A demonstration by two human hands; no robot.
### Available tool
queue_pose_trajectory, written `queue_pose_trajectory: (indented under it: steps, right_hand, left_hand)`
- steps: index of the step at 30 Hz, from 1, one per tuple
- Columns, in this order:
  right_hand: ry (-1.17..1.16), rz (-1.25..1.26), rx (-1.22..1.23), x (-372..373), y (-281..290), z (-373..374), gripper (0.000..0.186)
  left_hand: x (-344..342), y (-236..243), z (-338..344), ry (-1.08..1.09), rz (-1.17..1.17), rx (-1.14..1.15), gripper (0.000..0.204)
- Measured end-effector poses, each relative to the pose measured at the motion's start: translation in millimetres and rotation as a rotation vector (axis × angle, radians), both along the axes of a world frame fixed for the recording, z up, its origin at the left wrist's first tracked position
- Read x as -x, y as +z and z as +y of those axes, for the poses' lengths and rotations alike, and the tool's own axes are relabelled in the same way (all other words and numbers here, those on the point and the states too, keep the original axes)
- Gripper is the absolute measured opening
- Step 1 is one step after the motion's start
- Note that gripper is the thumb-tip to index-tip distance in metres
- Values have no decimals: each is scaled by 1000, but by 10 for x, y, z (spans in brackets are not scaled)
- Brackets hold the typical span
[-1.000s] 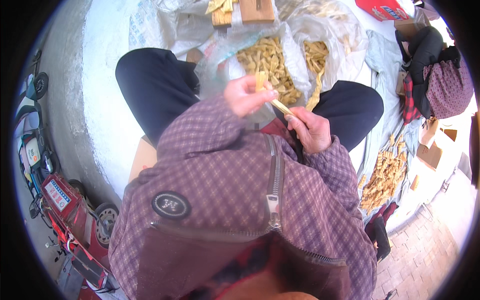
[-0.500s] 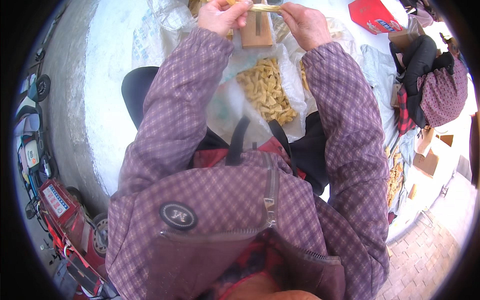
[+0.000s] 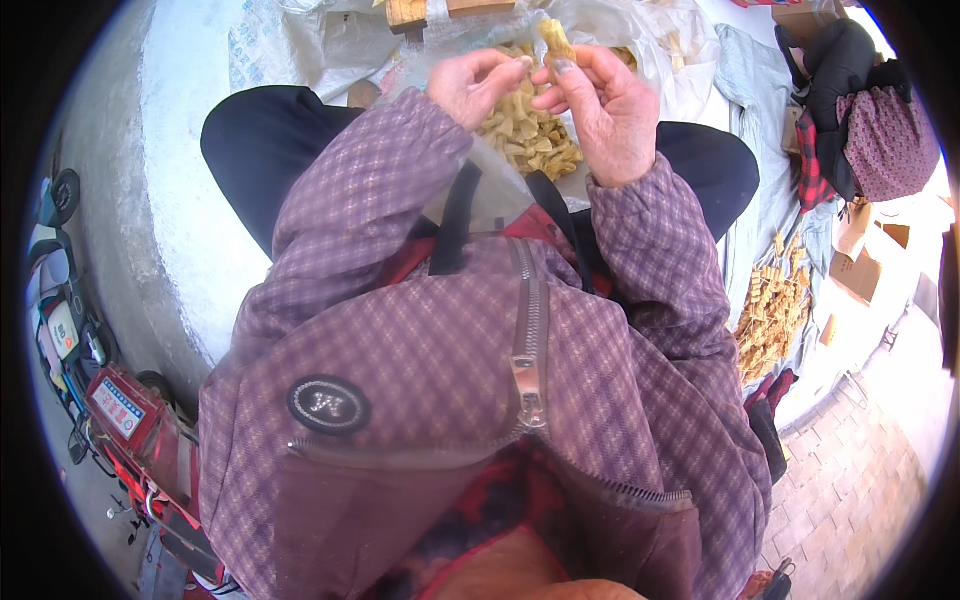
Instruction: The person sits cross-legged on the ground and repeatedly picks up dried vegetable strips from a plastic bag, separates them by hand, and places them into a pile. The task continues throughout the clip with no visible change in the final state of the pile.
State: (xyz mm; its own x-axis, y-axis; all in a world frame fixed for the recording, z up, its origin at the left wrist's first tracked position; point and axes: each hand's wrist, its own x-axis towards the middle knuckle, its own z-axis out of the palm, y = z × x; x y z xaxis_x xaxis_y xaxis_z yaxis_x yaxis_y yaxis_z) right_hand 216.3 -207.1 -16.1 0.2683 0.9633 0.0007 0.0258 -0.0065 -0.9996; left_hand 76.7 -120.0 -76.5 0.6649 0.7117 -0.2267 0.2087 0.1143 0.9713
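My right hand (image 3: 605, 110) grips an upright, pale yellow, folded strip piece (image 3: 555, 38) between thumb and fingers. Just to its left, my left hand (image 3: 475, 90) has thumb and forefinger pinched together near that piece; whether anything is between them I cannot make out. Below and behind both hands, a clear plastic bag holds a heap of small yellow folded pieces (image 3: 530, 140), partly hidden by my hands. Beyond them, a wooden block (image 3: 480, 6) lies among white plastic sheeting (image 3: 290, 45). My dark-trousered knees are bent to either side.
At the right lie bundled dark and patterned clothing (image 3: 880, 140), dried straw-coloured strands (image 3: 775, 310) on a grey sheet, and cardboard boxes (image 3: 855, 270). At the left, red and white parked vehicles (image 3: 130, 420) stand along a grey ground strip (image 3: 130, 220) beside the white surface.
Half a second ago both hands stretched a strip high over the wooden block. They have come back down and closer together, with a short piece now upright in my right hand.
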Motion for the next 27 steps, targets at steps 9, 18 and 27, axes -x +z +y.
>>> queue_pose_trajectory:
  steps: [9, 18, 27]
  right_hand:
    - [85, 169, 54, 298, 238, -632, 18]
    - [-151, -305, 184, 151, -205, -567, 12]
    - [215, 352, 509, -63, -379, -549, 20]
  left_hand:
    - [-139, -85, -608, -260, -441, 367, 32]
    - [-108, 172, -616, -268, 135, -135, 19]
    - [-27, 158, -498, -225, -129, -577, 44]
